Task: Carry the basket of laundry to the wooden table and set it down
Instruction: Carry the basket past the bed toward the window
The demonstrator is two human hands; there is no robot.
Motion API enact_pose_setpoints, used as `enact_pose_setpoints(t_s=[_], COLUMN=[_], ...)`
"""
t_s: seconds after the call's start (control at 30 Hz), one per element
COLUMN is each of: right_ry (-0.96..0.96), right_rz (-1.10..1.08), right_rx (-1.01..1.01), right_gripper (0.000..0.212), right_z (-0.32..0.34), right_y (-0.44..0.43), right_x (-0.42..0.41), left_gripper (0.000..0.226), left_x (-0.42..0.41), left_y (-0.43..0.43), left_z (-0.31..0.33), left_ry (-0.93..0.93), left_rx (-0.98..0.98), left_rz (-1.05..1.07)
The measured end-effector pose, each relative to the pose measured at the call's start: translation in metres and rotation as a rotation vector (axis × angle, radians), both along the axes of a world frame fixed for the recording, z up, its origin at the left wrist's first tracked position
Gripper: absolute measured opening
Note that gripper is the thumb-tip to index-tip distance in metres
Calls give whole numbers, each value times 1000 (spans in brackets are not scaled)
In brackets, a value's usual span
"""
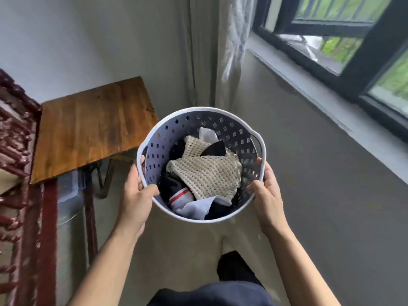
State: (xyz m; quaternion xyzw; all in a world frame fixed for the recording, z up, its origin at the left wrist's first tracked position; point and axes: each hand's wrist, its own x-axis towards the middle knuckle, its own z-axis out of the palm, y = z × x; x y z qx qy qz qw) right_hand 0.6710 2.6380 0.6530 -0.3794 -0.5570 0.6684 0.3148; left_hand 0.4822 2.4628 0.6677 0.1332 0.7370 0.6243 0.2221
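Note:
A round white perforated laundry basket (181, 127) hangs in the air in front of me, held above the floor. Inside lie a cream open-knit garment (207, 171), dark clothes and a white piece with a red stripe. My left hand (138, 197) grips the basket's left rim, thumb over the edge. My right hand (266, 191) grips the right rim below the side handle. The wooden table (88, 127) stands to the left of the basket and a little beyond it, its brown top bare; the basket's left edge sits just past the table's near right corner.
A dark red carved wooden piece of furniture (19, 173) lines the left edge. Clear plastic storage boxes (70, 191) sit under the table. Pale curtains (223, 51) hang ahead, a black-framed window (353, 40) and sill run along the right. Grey floor below; my dark-clad leg and foot (234, 268) show.

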Motion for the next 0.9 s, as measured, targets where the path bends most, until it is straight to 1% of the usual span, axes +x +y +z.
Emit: enact_pose_setpoints(t_s=[0.1, 0.23, 0.37, 0.53, 0.67, 0.73, 0.8, 0.9], right_ry=[1, 11, 12, -44, -91, -110, -95, -106], right_rz=[111, 318, 518, 664, 692, 687, 660, 610], right_rx=[7, 23, 28, 45, 47, 39, 38, 22], right_gripper=[61, 58, 59, 61, 60, 60, 59, 59], right_z=[5, 17, 17, 2, -2, -1, -1, -5], right_y=[40, 74, 84, 83, 81, 86, 91, 101], right_x=[-53, -139, -220, -323, -398, -431, -462, -501], left_gripper=[75, 70, 77, 67, 71, 69, 75, 79], left_x=[-29, -73, -110, -174, -243, -277, -314, -368], left_y=[20, 25, 11, 1, 0, 0, 4, 15], left_z=[8, 16, 12, -6, -13, -15, -11, -7], left_ry=[-1, -21, -18, -69, -113, -109, -103, -113], left_rx=[-2, 4, 11, 21, 28, 16, -3, -19], left_rz=[123, 356, 517, 672, 725, 700, 647, 611])
